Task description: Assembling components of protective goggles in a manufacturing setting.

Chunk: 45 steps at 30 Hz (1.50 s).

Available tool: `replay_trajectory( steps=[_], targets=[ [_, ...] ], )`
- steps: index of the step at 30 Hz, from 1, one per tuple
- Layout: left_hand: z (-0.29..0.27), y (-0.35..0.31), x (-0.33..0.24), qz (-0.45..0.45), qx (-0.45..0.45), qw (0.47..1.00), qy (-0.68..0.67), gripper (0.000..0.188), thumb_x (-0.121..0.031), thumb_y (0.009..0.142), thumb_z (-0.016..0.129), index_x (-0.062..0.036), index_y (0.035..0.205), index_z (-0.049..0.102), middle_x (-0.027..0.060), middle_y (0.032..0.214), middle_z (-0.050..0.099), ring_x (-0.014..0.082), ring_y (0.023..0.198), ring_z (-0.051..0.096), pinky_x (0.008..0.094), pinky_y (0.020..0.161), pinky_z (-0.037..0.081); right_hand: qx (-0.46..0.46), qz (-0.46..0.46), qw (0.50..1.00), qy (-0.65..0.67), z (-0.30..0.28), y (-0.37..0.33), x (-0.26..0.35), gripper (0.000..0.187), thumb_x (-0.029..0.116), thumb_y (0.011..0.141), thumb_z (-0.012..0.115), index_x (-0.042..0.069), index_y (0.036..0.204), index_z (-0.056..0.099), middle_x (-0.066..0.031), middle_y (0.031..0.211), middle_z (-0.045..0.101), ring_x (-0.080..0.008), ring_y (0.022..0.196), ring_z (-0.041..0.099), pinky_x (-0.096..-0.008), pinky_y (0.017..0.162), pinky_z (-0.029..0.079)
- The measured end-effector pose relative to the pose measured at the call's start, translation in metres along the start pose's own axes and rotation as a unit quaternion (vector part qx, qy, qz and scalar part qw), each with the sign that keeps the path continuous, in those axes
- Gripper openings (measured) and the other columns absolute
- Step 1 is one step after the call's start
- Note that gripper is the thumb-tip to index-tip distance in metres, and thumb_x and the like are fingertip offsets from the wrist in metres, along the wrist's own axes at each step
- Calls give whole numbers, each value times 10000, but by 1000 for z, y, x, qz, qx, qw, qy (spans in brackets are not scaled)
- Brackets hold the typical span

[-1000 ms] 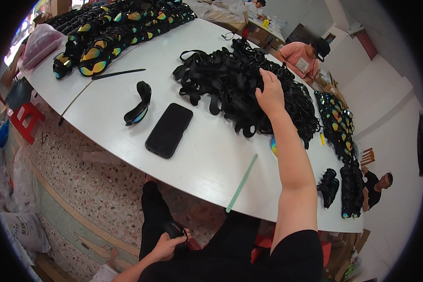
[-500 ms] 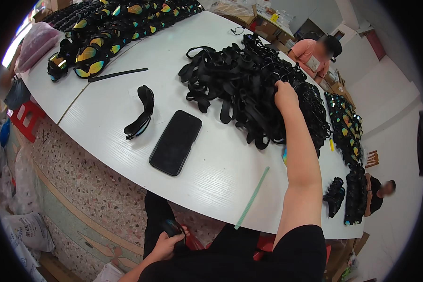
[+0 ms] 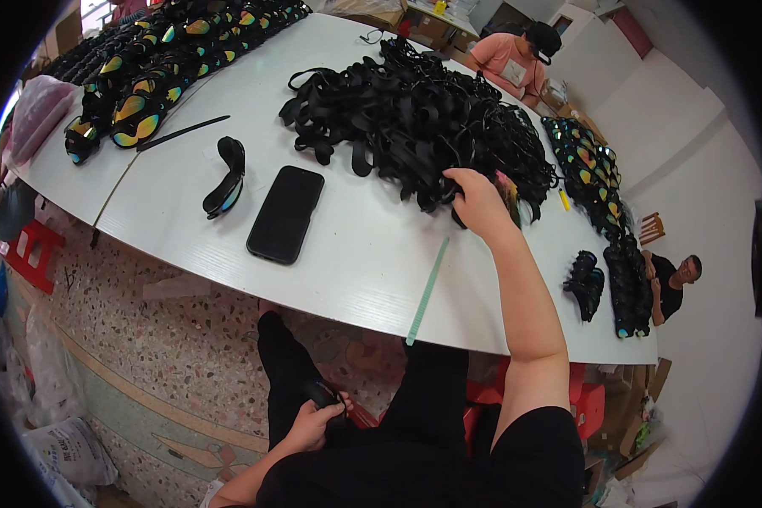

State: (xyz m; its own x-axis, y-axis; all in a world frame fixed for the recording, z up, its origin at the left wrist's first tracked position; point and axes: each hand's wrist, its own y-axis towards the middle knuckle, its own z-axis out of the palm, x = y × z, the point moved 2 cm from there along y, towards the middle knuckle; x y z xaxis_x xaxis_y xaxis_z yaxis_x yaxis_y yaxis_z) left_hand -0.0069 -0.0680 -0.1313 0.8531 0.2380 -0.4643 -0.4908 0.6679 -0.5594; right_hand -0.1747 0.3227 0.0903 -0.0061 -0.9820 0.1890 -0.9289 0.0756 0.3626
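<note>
A broad heap of black elastic straps (image 3: 389,110) lies across the middle of the white table. At its near edge my right hand (image 3: 478,203) is closed, thumb and fingers pinching a black strap. Just beyond that wrist, a rainbow-coloured piece (image 3: 508,190) shows partly from the heap. Down in my lap, below the table edge, my left hand (image 3: 309,423) is wrapped around black goggles (image 3: 324,394), which are partly hidden by the fingers. Another pair of black goggles (image 3: 227,179) rests on the table to the left, beside a black phone (image 3: 286,214).
A green strip (image 3: 427,292) lies near the front edge. Rows of goggles with coloured lenses (image 3: 135,118) fill the far left, and more (image 3: 584,169) line the right side. A black bundle (image 3: 584,286) sits at right. Two people are beyond the table. Red stools (image 3: 34,254) stand below.
My right hand has come back from deep in the strap heap to its near edge. The view has shifted, so the table sits higher. My left hand still holds the goggles.
</note>
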Motion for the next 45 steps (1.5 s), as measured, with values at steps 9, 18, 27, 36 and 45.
replay_trajectory(
  steps=[9, 18, 27, 36, 45],
  targets=[
    [12, -3, 13, 10, 23, 999, 32, 302, -10, 894, 608, 48, 1187, 566, 125, 1102, 649, 222, 1041, 648, 327, 908, 521, -30, 112, 990, 85, -19, -21, 13, 314, 213, 846, 628, 7, 1080, 669, -164, 1143, 664, -325, 1071, 625, -380, 919, 502],
    [32, -19, 27, 71, 38, 996, 43, 248, -5, 897, 612, 29, 1142, 595, 98, 1115, 645, 194, 1044, 643, 320, 928, 508, -98, 241, 964, -50, 29, -23, 2, 211, 173, 821, 661, 14, 942, 593, -204, 943, 695, -388, 863, 670, -498, 782, 533],
    [38, -35, 35, 92, 16, 995, 30, 237, -33, 916, 623, 26, 1144, 597, 75, 1100, 633, 174, 1010, 636, 311, 946, 494, -4, 280, 875, 394, 18, -32, 2, 134, 101, 835, 677, -17, 888, 639, -61, 690, 648, -109, 558, 577, -257, 504, 465],
    [52, -25, 12, 84, 95, 992, 2, 322, -60, 866, 626, 33, 1172, 591, 117, 1072, 658, 225, 1023, 656, 346, 913, 536, -139, 118, 871, 456, -30, -121, 50, 143, 103, 909, 673, 18, 1007, 615, -20, 833, 662, -54, 612, 560, -197, 537, 423],
    [102, -14, -22, 40, 365, 930, -22, 502, -220, 796, 697, -22, 1241, 573, 250, 1468, 426, 356, 1326, 474, 464, 1057, 415, -57, -143, 933, 325, -32, -279, 111, 308, -125, 678, 615, 40, 934, 669, -105, 1002, 698, -242, 873, 685, -309, 723, 555]
  ],
)
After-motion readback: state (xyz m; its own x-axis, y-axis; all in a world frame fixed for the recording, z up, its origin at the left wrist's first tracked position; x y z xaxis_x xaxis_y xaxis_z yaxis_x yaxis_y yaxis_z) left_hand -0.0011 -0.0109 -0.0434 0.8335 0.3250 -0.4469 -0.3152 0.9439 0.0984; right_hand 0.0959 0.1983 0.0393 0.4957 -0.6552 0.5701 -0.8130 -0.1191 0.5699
